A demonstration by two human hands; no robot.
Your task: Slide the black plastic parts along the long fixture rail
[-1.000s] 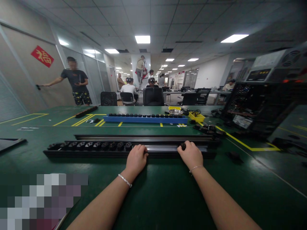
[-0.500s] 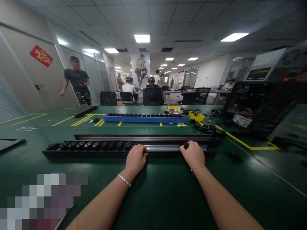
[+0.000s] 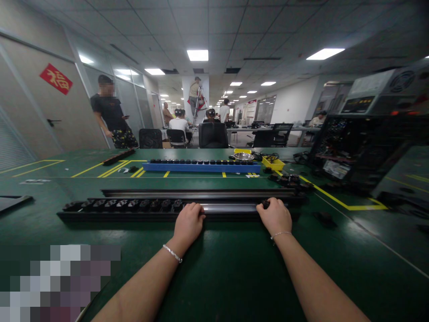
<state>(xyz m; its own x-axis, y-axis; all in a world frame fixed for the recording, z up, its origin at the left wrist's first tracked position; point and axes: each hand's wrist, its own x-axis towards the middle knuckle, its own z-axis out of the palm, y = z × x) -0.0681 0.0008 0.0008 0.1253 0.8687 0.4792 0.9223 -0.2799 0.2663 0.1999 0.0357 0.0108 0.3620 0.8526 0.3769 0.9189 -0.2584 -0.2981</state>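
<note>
A long black rail (image 3: 114, 213) lies across the green table (image 3: 234, 268) in front of me, its left half filled with a row of small black parts (image 3: 134, 204). A bare silver stretch of the rail (image 3: 231, 208) shows between my hands. My left hand (image 3: 188, 222) rests curled on the rail at the end of the row of parts. My right hand (image 3: 275, 215) is closed over a small black part (image 3: 266, 204) on the rail further right. A second dark rail (image 3: 201, 193) lies just behind.
A blue rail with black parts (image 3: 201, 167), a metal bowl (image 3: 243, 156) and a yellow tray (image 3: 275, 163) sit further back. An open computer case (image 3: 362, 147) stands at the right. A person (image 3: 112, 116) stands by the left wall; others sit beyond the table.
My right hand has slid a little to the right along the rail. The person at the left wall has turned away from the door and stepped right.
</note>
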